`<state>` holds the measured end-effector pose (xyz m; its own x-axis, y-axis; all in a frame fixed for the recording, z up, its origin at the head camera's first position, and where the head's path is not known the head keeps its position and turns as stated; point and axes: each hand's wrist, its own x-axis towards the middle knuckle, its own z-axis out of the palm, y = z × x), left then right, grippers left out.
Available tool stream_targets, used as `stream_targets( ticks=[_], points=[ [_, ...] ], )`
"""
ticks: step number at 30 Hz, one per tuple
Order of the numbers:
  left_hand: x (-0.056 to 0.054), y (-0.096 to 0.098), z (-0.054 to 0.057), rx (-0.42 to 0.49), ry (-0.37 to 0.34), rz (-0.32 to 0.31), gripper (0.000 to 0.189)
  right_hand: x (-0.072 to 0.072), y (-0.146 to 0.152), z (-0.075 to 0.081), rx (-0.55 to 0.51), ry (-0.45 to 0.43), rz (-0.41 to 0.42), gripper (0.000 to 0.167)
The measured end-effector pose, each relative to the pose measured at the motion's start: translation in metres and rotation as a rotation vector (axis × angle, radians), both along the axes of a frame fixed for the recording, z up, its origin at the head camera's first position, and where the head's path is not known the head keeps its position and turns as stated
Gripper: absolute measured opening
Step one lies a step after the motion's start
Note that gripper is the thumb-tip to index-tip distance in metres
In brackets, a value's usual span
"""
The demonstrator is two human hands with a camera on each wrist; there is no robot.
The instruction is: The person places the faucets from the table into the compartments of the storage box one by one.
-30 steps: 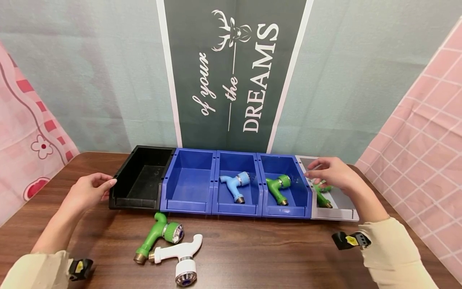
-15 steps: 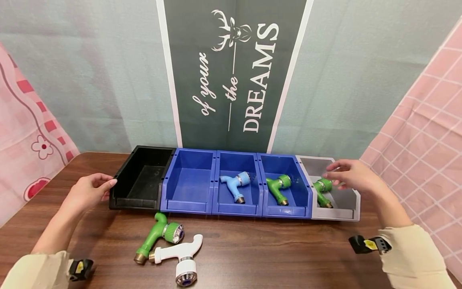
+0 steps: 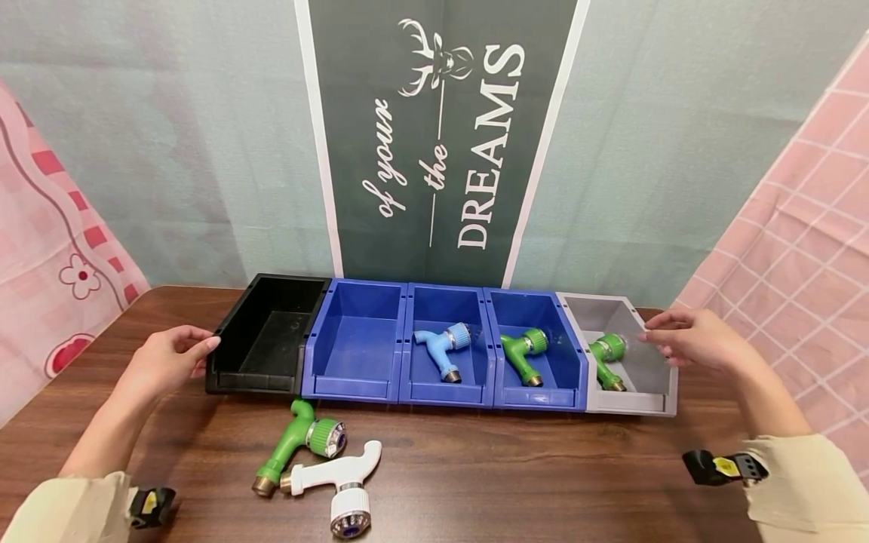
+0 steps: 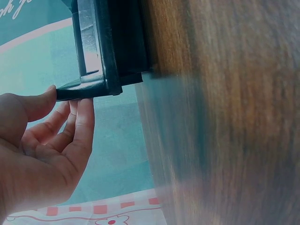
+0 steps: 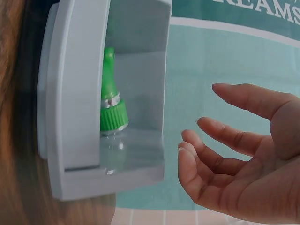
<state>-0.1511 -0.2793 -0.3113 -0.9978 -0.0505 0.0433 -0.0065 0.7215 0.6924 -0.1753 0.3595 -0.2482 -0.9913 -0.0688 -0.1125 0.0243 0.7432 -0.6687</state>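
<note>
Here they are, plain cream sleeves (image 3: pixel 801 486) left and right!
And a boxy black wrist camera (image 3: pixel 699 467) on each, yellow sticker (image 3: pixel 726 467) showing.

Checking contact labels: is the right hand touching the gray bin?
Apart. The right wrist view shows it: a strip of teal curtain is visible between the right hand and the gray bin.

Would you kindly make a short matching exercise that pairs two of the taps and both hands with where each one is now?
Column one:
1. light blue tap
2. white tap
3. left hand
4. right hand

Column two:
A. pinching the edge of the black bin
B. inside the middle blue bin
C. beside the grey bin, holding nothing
D. on the wood-grain table

Pairs: 1-B, 2-D, 3-A, 4-C
</note>
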Motion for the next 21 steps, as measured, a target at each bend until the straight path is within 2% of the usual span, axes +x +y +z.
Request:
stream_targets(
  ticks=[5,12,21],
  points=[
    [0.0,0.0,0.0,-0.003,0.008,-0.002,0.039,0.001,0.014,-0.005,-0.082,-0.022,-0.004,0.043],
    [0.0,-0.001,-0.001,-0.003,0.009,0.001,0.039,0.006,0.024,-0.012,-0.059,-0.023,-0.021,0.046],
    [0.001,0.0,0.0,-0.006,-0.003,0.004,0.043,0.01,0.031,-0.027,-0.113,-0.063,-0.051,0.053]
  ],
)
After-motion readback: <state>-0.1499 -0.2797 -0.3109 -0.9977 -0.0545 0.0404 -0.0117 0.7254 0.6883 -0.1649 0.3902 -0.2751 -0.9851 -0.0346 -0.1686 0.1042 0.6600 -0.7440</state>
